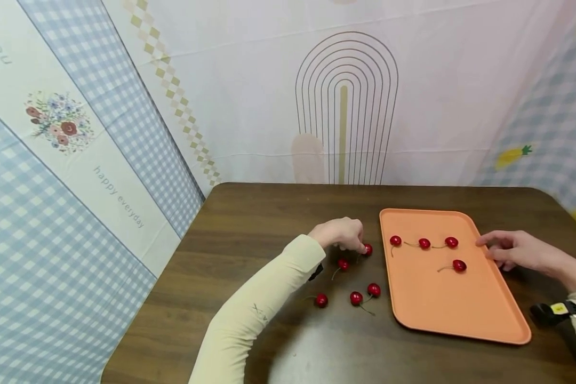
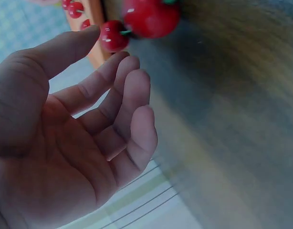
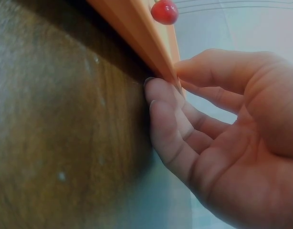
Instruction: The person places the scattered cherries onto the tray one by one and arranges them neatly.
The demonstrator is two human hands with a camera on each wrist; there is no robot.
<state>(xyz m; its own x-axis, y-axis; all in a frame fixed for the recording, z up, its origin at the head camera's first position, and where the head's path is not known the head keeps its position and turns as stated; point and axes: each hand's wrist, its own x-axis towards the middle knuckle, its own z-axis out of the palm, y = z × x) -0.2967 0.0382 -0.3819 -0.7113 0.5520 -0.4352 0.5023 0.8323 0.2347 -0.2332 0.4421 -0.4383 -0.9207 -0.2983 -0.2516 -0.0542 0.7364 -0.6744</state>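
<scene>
Thumb and forefinger of my left hand (image 1: 342, 234) pinch a red cherry (image 1: 368, 249) at the tabletop, left of the orange tray (image 1: 461, 314). In the left wrist view this cherry (image 2: 114, 37) shows between the thumb tip and forefinger tip, and a nearer cherry (image 2: 153, 18) looms large beside it. My right hand (image 1: 523, 250) holds the tray's right rim, thumb on top and other fingers at its outer side, as the right wrist view shows. Several cherries with stems lie on the tray, one of them (image 1: 459, 265) below the upper row.
On the brown wooden table (image 1: 249, 224), several more cherries lie left of the tray, among them one (image 1: 343, 264) by the left wrist and a pair (image 1: 357, 298) with stems nearly meeting. A patterned cloth (image 1: 249, 90) hangs behind the table, and checked cloth hangs at the left.
</scene>
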